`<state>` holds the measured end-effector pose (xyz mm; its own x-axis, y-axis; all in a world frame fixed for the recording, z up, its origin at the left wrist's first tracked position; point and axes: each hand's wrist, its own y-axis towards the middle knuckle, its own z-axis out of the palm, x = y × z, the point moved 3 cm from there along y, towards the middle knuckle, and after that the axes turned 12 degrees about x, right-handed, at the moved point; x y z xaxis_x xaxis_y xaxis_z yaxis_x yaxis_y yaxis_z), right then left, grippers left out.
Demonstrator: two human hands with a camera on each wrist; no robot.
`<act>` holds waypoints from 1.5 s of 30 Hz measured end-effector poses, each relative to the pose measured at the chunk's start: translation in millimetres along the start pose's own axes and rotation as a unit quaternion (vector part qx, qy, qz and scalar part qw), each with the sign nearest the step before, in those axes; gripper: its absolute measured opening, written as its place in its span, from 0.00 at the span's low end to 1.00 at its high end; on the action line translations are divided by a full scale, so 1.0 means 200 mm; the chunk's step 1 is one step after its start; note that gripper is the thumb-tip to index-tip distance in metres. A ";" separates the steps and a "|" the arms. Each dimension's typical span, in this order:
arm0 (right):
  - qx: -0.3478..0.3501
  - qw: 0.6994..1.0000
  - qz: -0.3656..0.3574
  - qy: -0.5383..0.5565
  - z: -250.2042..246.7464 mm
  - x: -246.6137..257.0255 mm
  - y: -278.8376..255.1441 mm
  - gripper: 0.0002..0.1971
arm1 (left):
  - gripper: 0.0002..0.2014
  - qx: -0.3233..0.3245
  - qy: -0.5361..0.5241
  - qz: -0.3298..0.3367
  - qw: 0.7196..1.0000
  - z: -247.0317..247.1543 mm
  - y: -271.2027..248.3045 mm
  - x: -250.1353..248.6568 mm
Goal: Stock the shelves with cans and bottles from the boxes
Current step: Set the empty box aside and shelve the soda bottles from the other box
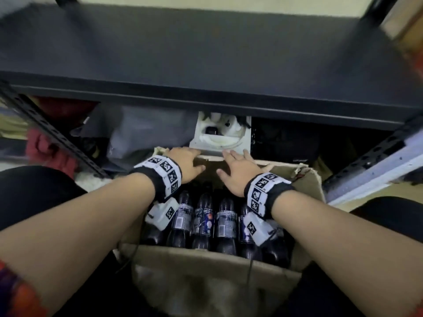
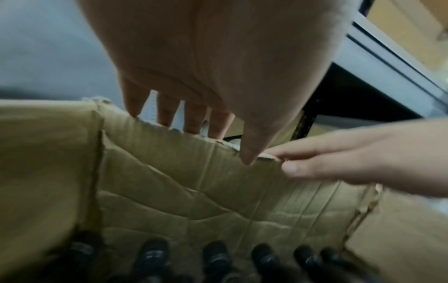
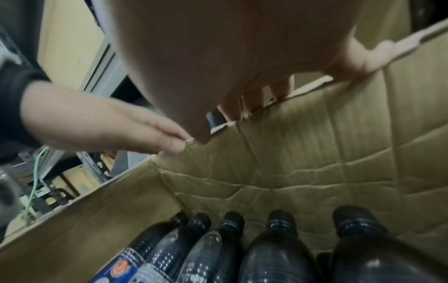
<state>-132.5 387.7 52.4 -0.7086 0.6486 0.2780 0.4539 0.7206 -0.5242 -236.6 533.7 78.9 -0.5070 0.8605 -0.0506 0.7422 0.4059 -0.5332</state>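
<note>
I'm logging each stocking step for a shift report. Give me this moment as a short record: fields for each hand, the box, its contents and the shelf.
left hand: fingers over the box's far wall edge, thumb inside, gripping it
right hand: gripping the same edge, beside the left
box: open cardboard, creased far wall, on the floor before the shelf
bottles: dark, capped, lying in a row inside the box, none held
shelf: dark board above the box, no bottles on the part in view
</note>
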 end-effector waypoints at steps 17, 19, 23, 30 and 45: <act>0.046 0.997 0.068 -0.014 -0.16 -0.16 -0.44 0.33 | 0.31 0.026 -0.051 -0.073 0.996 -0.07 -0.51 -0.05; 0.042 0.996 0.075 -0.026 -0.15 -0.17 -0.46 0.35 | 0.32 0.027 -0.045 -0.066 0.996 -0.10 -0.51 -0.08; 0.057 0.992 0.104 -0.033 -0.14 -0.21 -0.44 0.39 | 0.29 0.033 -0.037 -0.027 0.998 -0.11 -0.45 -0.17; 0.068 0.985 0.160 -0.018 -0.14 -0.30 -0.55 0.32 | 0.31 0.099 -0.016 0.047 0.994 0.01 -0.20 -0.43; 0.152 0.973 0.170 0.036 0.02 -0.50 -0.36 0.23 | 0.39 0.159 -0.154 0.045 0.974 0.40 0.22 -0.68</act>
<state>-96.4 270.3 58.3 -0.5012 0.8599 0.0970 0.4662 0.3628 -0.8069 -170.1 410.7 -5.7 -0.5895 0.7353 -0.3345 0.6417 0.1747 -0.7468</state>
